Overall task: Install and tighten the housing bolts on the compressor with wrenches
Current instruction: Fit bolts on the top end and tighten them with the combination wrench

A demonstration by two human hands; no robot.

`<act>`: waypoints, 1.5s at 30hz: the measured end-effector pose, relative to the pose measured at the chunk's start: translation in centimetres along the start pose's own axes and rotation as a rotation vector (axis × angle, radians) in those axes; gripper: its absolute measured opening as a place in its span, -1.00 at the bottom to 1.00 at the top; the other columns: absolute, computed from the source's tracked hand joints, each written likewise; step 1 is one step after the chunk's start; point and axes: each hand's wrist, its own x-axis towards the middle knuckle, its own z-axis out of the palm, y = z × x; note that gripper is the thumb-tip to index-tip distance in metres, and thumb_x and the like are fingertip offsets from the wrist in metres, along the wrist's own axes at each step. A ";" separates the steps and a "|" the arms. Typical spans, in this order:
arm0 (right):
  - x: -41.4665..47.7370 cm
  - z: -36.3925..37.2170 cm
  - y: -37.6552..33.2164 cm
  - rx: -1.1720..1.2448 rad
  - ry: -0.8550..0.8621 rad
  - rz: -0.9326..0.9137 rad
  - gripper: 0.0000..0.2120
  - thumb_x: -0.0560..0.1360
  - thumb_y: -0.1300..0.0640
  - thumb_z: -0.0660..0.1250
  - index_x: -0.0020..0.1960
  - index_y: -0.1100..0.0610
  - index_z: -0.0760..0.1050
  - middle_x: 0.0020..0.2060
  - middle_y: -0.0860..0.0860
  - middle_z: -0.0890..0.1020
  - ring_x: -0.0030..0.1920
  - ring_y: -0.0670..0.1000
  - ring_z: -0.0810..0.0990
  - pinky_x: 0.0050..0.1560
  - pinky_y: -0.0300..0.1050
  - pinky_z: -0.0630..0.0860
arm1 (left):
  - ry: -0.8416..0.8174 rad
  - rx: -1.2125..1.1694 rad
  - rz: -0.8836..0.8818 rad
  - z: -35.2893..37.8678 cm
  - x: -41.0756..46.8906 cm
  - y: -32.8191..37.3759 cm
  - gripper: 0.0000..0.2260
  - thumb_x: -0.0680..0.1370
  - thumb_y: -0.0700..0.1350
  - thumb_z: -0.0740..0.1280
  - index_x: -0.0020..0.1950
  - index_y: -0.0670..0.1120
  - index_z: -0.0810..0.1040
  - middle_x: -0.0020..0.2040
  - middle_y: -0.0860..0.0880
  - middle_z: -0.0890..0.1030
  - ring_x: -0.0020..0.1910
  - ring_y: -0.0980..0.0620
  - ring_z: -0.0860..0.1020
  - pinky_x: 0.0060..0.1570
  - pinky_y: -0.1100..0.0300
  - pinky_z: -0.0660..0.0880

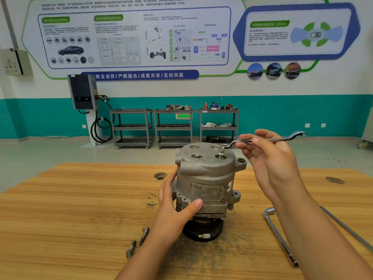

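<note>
**Workshop bench: compressor steadied, wrench at the bolt**

Wooden bench (80,199) below a teal-banded wall (282,114) with posters (133,37), a charger (82,91) and three grey carts (173,126), all well beyond the fingertips. Compressor (205,178) upright at mid-bench, left hand (173,205) curled round its body, thumb across the label. Right hand (268,158) pinching a ring wrench (262,140) by the shank, ring end just past the fingertips, just above the raised bolt (221,153). Seated bolt (196,156) left of it. Two loose bolts (144,235) beside the left wrist; L-shaped socket wrench (280,237) under the right forearm.
</note>
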 end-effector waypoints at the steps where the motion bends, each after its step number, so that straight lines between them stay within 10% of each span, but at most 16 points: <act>1: 0.0 -0.1 0.1 0.018 -0.020 0.034 -0.81 0.57 0.42 0.08 -0.02 0.16 0.35 -0.34 0.06 0.66 -0.33 0.00 0.64 -0.27 -0.24 0.55 | 0.001 0.001 0.000 0.0 0.0 0.0 -0.36 0.18 0.38 0.40 0.04 0.75 0.05 0.41 0.23 0.20 0.31 0.25 0.31 0.06 0.37 0.31; 19: 0.5 -0.4 0.6 -0.123 -0.044 0.085 -0.75 0.62 0.34 0.08 0.25 0.11 0.22 -0.20 0.11 0.66 -0.37 -0.04 0.60 -0.30 -0.24 0.48 | -0.003 0.001 -0.002 0.1 -0.1 0.1 -0.36 0.18 0.38 0.40 0.05 0.74 0.06 0.44 0.19 0.20 0.37 0.17 0.30 0.22 0.20 0.30; 31: -0.5 0.4 2.6 -0.119 0.066 -0.133 -0.77 0.59 0.37 0.04 -0.07 0.05 0.22 -0.31 0.02 0.64 -0.40 -0.02 0.60 -0.31 -0.25 0.52 | -0.009 -0.002 -0.002 0.1 0.0 -0.1 -0.36 0.22 0.34 0.43 0.05 0.74 0.06 0.43 0.18 0.22 0.28 0.33 0.33 0.10 0.33 0.32; 45: -3.1 1.1 5.8 -0.589 -0.031 -0.860 -0.89 0.62 0.12 0.02 0.03 -0.09 0.22 -0.05 0.20 0.53 -0.33 -0.07 0.48 -0.17 -0.42 0.40 | 0.008 0.032 0.009 0.2 0.0 0.2 -0.36 0.18 0.39 0.38 0.04 0.75 0.01 0.45 0.20 0.16 0.39 0.18 0.25 0.24 0.20 0.27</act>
